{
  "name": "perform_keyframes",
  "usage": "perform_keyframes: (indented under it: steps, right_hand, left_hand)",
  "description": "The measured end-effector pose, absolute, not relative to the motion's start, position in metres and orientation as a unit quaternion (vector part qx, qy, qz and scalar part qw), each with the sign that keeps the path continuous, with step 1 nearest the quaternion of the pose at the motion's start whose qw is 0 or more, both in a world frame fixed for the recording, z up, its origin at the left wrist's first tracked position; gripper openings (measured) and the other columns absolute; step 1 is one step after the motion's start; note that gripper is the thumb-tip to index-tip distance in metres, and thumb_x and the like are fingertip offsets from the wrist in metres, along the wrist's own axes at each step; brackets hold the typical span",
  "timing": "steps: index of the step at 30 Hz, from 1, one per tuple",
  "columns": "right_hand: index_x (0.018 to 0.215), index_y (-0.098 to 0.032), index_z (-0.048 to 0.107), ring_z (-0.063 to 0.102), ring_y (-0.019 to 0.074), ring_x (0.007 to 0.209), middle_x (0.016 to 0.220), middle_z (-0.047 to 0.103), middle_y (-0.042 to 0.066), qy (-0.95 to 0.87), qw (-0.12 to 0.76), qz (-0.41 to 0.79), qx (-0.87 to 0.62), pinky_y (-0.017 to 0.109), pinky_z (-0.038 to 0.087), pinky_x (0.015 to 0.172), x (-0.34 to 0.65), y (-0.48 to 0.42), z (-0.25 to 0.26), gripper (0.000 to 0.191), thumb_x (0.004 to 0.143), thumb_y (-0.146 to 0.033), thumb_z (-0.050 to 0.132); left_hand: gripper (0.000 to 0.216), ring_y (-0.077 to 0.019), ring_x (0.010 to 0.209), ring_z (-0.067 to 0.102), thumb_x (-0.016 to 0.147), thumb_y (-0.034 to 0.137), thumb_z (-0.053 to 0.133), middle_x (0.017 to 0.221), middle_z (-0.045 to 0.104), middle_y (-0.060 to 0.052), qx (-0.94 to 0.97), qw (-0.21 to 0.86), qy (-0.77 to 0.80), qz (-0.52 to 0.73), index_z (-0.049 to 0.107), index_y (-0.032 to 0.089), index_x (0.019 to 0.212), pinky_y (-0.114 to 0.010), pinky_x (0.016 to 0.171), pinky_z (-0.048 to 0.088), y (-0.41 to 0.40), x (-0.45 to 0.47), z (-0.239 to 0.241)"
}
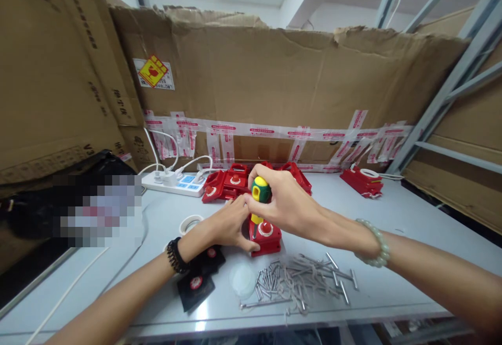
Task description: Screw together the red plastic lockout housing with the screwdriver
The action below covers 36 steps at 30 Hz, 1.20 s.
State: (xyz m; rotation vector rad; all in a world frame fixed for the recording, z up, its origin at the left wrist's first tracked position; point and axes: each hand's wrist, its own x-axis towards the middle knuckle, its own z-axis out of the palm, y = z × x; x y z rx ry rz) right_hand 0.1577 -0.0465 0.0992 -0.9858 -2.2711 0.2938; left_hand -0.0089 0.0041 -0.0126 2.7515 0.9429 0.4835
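Observation:
My right hand [292,201] is closed around the yellow and green handle of a screwdriver [260,193]. The screwdriver points down, its shaft at the left part of a small red plastic box [270,245] with a round red knob and a white ring. At the left side of that box, my left hand [233,223] grips it, its thumb along the near edge and its fingers up by the screwdriver. Exactly where the tip sits is hard to make out. Just in front of the box lie loose metal rods and T-shaped pieces [306,277].
More red plastic cases [235,180] stand behind my hands, beside a white power strip [172,184] with cables. Another red case [361,182] carries a white ring at the right. Clear discs [242,279] and black packets [196,285] lie near the front edge. Cardboard [259,83] walls the back.

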Motion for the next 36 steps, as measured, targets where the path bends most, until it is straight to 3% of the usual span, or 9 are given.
perform_keyframes:
  steps: [12,18,21,25,30,36]
  right_hand:
    - [0.077,-0.019,0.046,0.038,0.0073,0.053,0.061,0.048,-0.006,-0.855,0.348,0.130,-0.363,0.022,0.031,0.047,0.168,-0.061,0.118,0.010,0.072,-0.017,0.055]
    - [0.085,-0.017,0.047,0.043,0.0102,0.064,0.075,0.052,-0.001,-0.868,0.377,0.027,-0.323,0.025,0.035,0.059,0.165,-0.065,0.120,0.017,0.070,-0.009,0.048]
    - [0.085,-0.015,0.054,0.047,0.0125,0.070,0.083,0.058,0.004,-0.918,0.267,-0.007,-0.294,0.026,0.035,0.062,0.163,-0.059,0.113,0.023,0.069,-0.004,0.042]
    - [0.076,-0.014,0.063,0.045,0.0119,0.058,0.069,0.062,0.005,-0.939,0.109,0.024,-0.326,0.026,0.030,0.053,0.162,-0.045,0.079,0.016,0.066,-0.010,0.050]
    - [0.068,-0.013,0.066,0.043,0.0110,0.052,0.062,0.064,0.006,-0.934,0.072,0.031,-0.348,0.025,0.028,0.049,0.158,-0.036,0.047,0.011,0.068,-0.022,0.060]
    - [0.066,-0.009,0.067,0.047,0.0131,0.053,0.063,0.065,0.009,-0.931,0.036,-0.035,-0.361,0.028,0.023,0.049,0.150,-0.040,0.047,0.009,0.067,-0.013,0.059]
  left_hand:
    - [0.104,-0.0377,0.120,0.041,0.056,0.056,0.074,0.133,0.041,-0.017,0.913,0.103,0.362,0.158,0.025,0.020,0.140,-0.053,0.099,0.035,-0.002,-0.010,-0.008]
    - [0.098,-0.0379,0.117,0.043,0.055,0.054,0.076,0.131,0.043,-0.015,0.911,0.111,0.359,0.168,0.032,0.021,0.136,-0.053,0.097,0.038,-0.001,-0.008,-0.011]
    - [0.091,-0.0381,0.118,0.042,0.058,0.053,0.075,0.129,0.045,-0.015,0.920,0.114,0.333,0.171,0.036,0.020,0.133,-0.053,0.098,0.036,0.002,-0.008,-0.014]
    - [0.094,-0.0378,0.116,0.043,0.056,0.050,0.077,0.126,0.045,-0.015,0.923,0.120,0.328,0.160,0.034,0.020,0.134,-0.053,0.096,0.037,0.002,-0.009,-0.012]
    - [0.115,-0.0350,0.115,0.043,0.052,0.039,0.080,0.128,0.041,-0.014,0.915,0.128,0.350,0.156,0.013,0.023,0.143,-0.051,0.095,0.039,-0.002,-0.008,-0.009]
    - [0.114,-0.0349,0.115,0.042,0.053,0.038,0.078,0.130,0.039,-0.014,0.914,0.127,0.347,0.166,0.010,0.024,0.144,-0.051,0.096,0.037,-0.002,-0.008,-0.009]
